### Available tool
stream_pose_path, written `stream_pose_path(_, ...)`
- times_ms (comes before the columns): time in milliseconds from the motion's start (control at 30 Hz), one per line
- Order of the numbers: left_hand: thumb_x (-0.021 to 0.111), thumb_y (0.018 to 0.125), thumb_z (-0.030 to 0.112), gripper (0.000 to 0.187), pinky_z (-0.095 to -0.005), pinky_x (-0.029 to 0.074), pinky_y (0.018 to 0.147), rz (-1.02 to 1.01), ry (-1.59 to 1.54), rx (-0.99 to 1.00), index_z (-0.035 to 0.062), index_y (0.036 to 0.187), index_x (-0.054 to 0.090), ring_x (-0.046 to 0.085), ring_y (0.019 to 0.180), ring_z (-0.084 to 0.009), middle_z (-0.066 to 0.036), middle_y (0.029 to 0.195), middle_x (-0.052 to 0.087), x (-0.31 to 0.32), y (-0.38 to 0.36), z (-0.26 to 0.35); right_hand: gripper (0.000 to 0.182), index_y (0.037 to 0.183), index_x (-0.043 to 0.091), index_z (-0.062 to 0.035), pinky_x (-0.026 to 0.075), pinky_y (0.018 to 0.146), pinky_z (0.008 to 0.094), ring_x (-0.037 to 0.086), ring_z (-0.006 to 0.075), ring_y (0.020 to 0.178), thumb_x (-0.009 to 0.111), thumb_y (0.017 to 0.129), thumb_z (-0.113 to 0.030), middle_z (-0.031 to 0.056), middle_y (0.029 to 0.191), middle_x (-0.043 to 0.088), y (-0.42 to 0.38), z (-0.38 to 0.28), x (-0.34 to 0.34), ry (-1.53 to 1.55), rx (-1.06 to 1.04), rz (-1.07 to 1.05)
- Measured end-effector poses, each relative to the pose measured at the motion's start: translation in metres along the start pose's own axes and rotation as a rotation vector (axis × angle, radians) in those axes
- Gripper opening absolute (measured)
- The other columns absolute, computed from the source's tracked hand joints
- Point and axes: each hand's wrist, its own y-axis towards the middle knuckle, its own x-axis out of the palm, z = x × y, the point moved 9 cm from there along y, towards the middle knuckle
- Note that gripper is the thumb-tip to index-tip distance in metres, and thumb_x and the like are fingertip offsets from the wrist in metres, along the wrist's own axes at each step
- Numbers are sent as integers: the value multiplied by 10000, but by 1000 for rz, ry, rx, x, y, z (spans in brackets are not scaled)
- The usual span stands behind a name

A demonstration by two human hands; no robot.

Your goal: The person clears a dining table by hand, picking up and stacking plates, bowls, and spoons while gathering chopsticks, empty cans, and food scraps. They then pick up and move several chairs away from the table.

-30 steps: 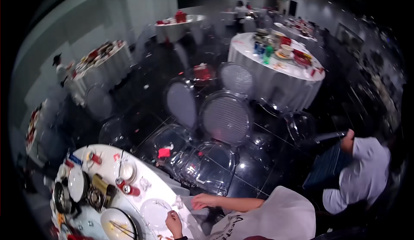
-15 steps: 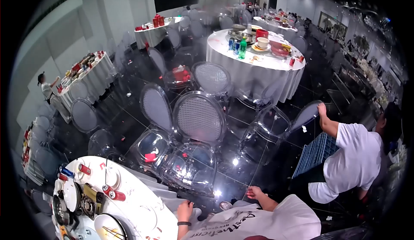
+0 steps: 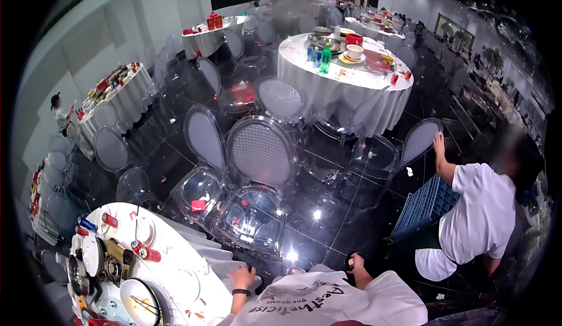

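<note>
My left hand (image 3: 242, 277), with a dark band at the wrist, hangs beside the edge of the white-clothed table (image 3: 186, 253), its fingers loosely spread and nothing visible in them. In front of my body, my right hand (image 3: 356, 263) has curled fingers; something dark shows at them, too small to make out. On the near table are red drink cans (image 3: 150, 255), a white bowl with chopsticks (image 3: 139, 304), a portable stove (image 3: 119, 261) and a pan (image 3: 78, 276). Straight ahead stands a clear chair with a round woven back (image 3: 261, 151), red scraps on its seat.
At right, a co-worker in a white shirt (image 3: 477, 209) touches a chair back (image 3: 421, 141) beside a blue crate (image 3: 424, 206). Ahead, a round table (image 3: 345, 89) carries a green bottle (image 3: 325, 58) and dishes. Litter dots the dark floor (image 3: 316, 238); another person stands far left.
My view has shifted slightly. My left hand has loosened and my right hand sits a little farther right. The co-worker's hand on the chair back has opened flatter, and the chair back has turned.
</note>
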Motion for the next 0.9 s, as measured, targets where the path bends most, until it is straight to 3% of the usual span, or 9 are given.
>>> stream_pose_path(67, 584, 794, 443, 416, -728, 142, 956, 36, -2, 23, 126, 1061, 616, 324, 1232, -468, -181, 1265, 460, -4, 7, 4, 366, 1015, 569, -111, 367, 815, 682, 478, 337, 986, 621, 677, -241, 115, 1025, 521, 5, 4, -4, 40, 6, 24)
stream_pose_path(133, 587, 795, 435, 412, -727, 145, 957, 84, -13, 32, 121, 1062, 609, 296, 1251, -477, -188, 1272, 450, -9, 13, 11, 414, 1057, 564, -118, 351, 820, 695, 453, 370, 1061, 622, 672, -261, 130, 1086, 522, 16, 8, -6, 95, 33, 39)
stream_pose_path(333, 579, 806, 446, 437, -737, 116, 956, 37, -22, -9, 139, 1118, 593, 169, 1317, -483, -192, 1392, 330, -12, 14, 27, 367, 990, 601, -111, 301, 832, 723, 445, 364, 1072, 618, 658, -269, 123, 1110, 519, 15, 4, 0, 171, -27, 52)
stream_pose_path(433, 584, 795, 460, 445, -755, 66, 942, 43, -32, -3, 138, 1100, 612, 147, 1305, -510, -186, 1391, 323, -10, 13, 31, 272, 841, 618, -70, 369, 841, 613, 510, 313, 947, 618, 654, -268, 115, 994, 560, -21, -16, 0, 158, -23, 69)
stream_pose_path(533, 601, 773, 474, 478, -749, 24, 947, 45, -72, -27, 135, 1111, 613, 102, 1309, -527, -200, 1408, 292, -13, 9, 33, 316, 861, 640, -12, 441, 765, 438, 519, 256, 869, 639, 634, -232, 104, 947, 586, 26, -27, 2, 193, -300, 37)
stream_pose_path(633, 612, 759, 483, 507, -746, 9, 949, 47, -81, -40, 135, 1128, 609, 70, 1309, -539, -220, 1427, 254, -11, 11, 30, 291, 803, 637, 5, 423, 727, 361, 497, 210, 796, 641, 636, -232, 67, 862, 592, 27, -23, -4, 243, -217, 98)
stream_pose_path(733, 619, 748, 497, 535, -748, -2, 944, 40, -95, -43, 135, 1142, 604, 34, 1311, -546, -232, 1448, 205, -10, 14, 26, 310, 835, 643, -9, 427, 760, 365, 510, 226, 819, 648, 627, -239, 80, 891, 593, 20, -30, -2, 258, -263, 84)
stream_pose_path(833, 622, 740, 510, 557, -752, -10, 937, 24, -99, -55, 137, 1154, 599, -2, 1317, -541, -228, 1463, 168, -16, 12, 26, 217, 719, 601, -70, 443, 719, 400, 511, 233, 745, 658, 610, -249, 77, 790, 571, 5, -31, 7, 334, -261, 13)
stream_pose_path(900, 622, 737, 516, 568, -754, -14, 933, 16, -95, -61, 142, 1163, 594, -18, 1321, -534, -224, 1469, 151, -18, 11, 25, 280, 805, 595, -77, 446, 783, 432, 526, 267, 820, 671, 609, -261, 109, 850, 584, 55, -8, 24, 356, -142, -79)
